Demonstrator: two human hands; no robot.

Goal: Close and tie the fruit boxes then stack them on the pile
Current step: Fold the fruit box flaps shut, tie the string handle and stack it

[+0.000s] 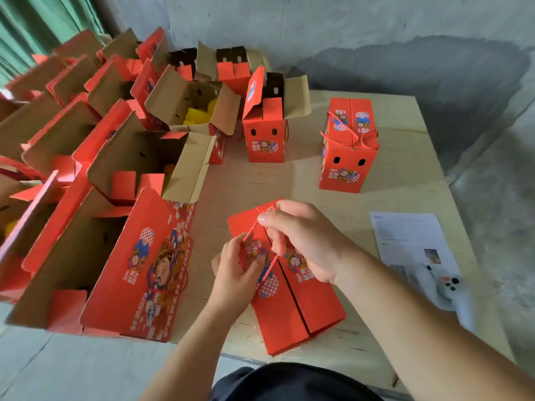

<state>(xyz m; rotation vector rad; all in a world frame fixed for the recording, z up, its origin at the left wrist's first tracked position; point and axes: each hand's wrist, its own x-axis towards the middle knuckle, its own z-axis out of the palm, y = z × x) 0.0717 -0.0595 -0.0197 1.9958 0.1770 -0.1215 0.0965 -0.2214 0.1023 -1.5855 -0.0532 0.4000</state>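
A red fruit box [292, 308] stands closed on the wooden table [405, 175] right in front of me, its two top flaps meeting along a middle seam. A red twisted cord [269, 269] runs over its top. My left hand [234, 273] pinches the cord at the box's left side. My right hand [307, 241] grips the cord above the seam and holds it taut. Farther back on the right, a closed box [347, 166] stands with its cord tied on top.
An open red box [265, 137] stands at the table's middle back. Several open boxes [121, 169] crowd the left side, some showing yellow fruit netting [199, 114]. A printed paper sheet [411, 238] and a white controller [448, 287] lie at the right. A grey wall rises behind.
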